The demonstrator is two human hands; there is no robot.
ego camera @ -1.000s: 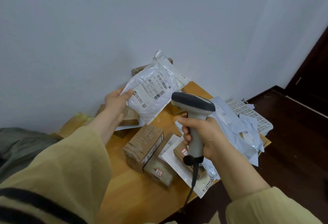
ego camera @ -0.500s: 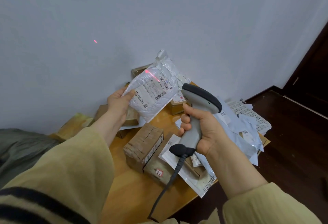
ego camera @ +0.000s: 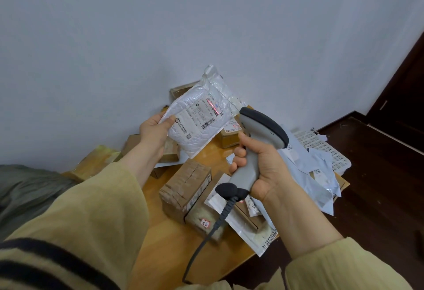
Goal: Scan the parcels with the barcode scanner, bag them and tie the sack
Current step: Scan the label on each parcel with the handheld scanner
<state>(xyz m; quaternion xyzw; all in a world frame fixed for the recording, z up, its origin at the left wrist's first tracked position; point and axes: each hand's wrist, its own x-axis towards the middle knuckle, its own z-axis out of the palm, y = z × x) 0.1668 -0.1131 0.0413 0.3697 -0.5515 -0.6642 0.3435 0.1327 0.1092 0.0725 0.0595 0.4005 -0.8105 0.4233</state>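
left hand (ego camera: 154, 132): we pinch the white padded parcel (ego camera: 197, 126) by its lower left corner, lifted above the table (ego camera: 165, 250), label facing us.
right hand (ego camera: 261, 163): we grip the barcode scanner (ego camera: 259, 133) by its handle, head pointed at the parcel.
scan line (ego camera: 212, 104): we see red light across the label's upper barcode.
below the parcel: cardboard boxes (ego camera: 185, 186) and grey mailers (ego camera: 321, 175) lie piled on the table.

Left sleeve (ego camera: 75, 220): loose, wide, olive-tan cloth, matte, softly creased. Left cuff (ego camera: 135, 188): open and broad, plain hem. Well back from that cuff, toward the shoulder: two dark stripes (ego camera: 34, 247) across the cloth, roughly parallel. Right of that cuff: right sleeve (ego camera: 344, 266), same olive-tan cloth, hem in soft folds. Beyond both hems: bare forearms, bare left hand (ego camera: 153, 131) and right hand (ego camera: 263, 165).
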